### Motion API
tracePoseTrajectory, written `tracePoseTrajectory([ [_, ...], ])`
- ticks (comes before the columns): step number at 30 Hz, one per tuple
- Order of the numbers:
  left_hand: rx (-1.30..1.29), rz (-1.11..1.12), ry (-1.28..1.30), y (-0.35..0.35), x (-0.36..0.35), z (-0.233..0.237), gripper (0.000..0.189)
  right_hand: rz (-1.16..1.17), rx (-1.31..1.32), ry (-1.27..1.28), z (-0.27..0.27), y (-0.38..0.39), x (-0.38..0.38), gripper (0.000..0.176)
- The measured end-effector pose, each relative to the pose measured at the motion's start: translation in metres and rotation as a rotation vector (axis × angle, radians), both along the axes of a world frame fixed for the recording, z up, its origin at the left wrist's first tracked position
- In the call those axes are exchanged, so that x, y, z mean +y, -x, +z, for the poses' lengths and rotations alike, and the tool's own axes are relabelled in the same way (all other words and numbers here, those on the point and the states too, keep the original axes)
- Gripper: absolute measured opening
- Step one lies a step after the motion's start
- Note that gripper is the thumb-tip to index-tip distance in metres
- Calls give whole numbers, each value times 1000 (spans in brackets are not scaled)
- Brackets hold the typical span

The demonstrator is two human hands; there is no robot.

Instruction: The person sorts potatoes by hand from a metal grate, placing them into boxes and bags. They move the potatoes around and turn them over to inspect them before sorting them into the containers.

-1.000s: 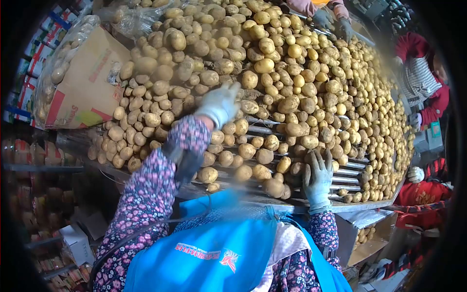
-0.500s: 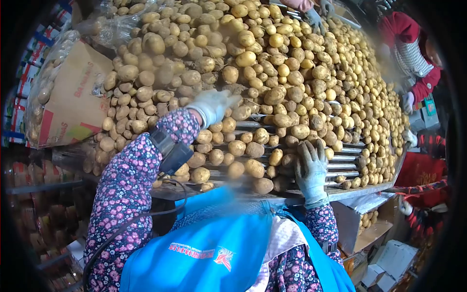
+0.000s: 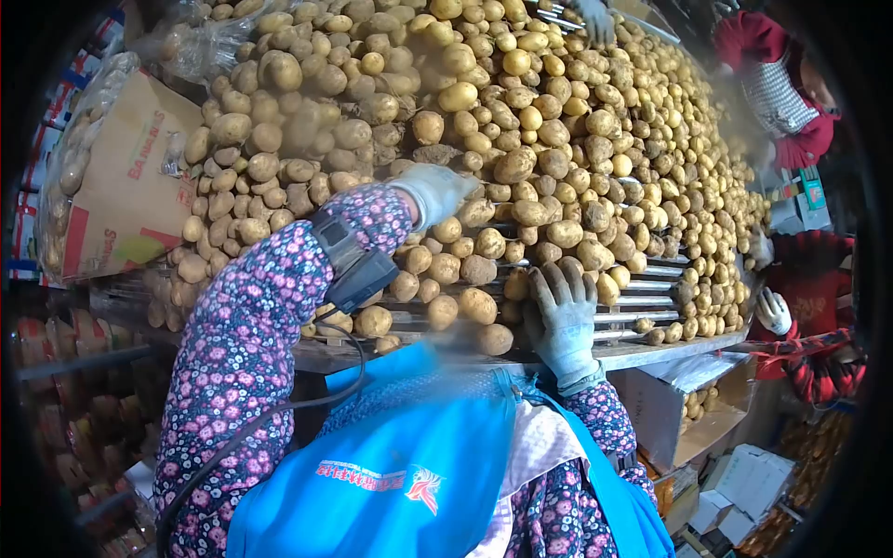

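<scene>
Potatoes (image 3: 514, 166) lie in a broad heap over a slatted metal table (image 3: 640, 317). My left hand (image 3: 433, 193), in a pale work glove, reaches across the heap with its fingers stretched to the right against some potatoes. Its fingertips are partly lost among them. My right hand (image 3: 563, 321), also gloved and with soiled fingertips, lies palm down near the front edge. Its fingers are apart and touch potatoes beside the bare slats. Whatever is under that palm is hidden.
A banana carton (image 3: 130, 177) leans at the left of the heap. Below the table's right edge stands an open box of potatoes (image 3: 693, 409). Co-workers' gloved hands show at the top (image 3: 595, 20) and at the right (image 3: 772, 312).
My left hand has moved slightly right over the potatoes. My right hand has shifted a little left and lies nearer the front edge. The whole view has also shifted slightly.
</scene>
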State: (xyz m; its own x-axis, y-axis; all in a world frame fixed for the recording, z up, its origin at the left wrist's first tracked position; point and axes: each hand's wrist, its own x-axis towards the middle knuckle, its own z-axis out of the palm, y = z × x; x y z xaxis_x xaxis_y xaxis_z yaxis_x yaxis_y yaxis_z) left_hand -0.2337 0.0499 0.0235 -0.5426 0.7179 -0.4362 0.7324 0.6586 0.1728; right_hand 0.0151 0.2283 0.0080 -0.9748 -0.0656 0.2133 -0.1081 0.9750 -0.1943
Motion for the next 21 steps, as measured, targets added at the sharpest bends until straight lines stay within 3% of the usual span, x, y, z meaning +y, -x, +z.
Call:
tracePoseTrajectory([
  [3,47,-90,23,4,7,5,35,-1,-5,4,2,3,0,55],
  [11,26,-154,142,-7,10,12,47,-5,116,43,11,13,6,54],
  [13,66,-233,300,-9,21,12,44,19,116,58,13,14,2,52],
  [15,121,-206,214,1,20,-7,39,64,76,62,15,10,-2,55],
  [18,-203,322,-253,-3,-6,11,29,90,70,86,20,0,-3,53],
  [19,-199,314,-244,-12,-18,26,29,70,72,113,18,-5,-3,52],
  [21,-80,61,-97,-40,-37,53,26,37,75,115,16,-14,-1,47],
])
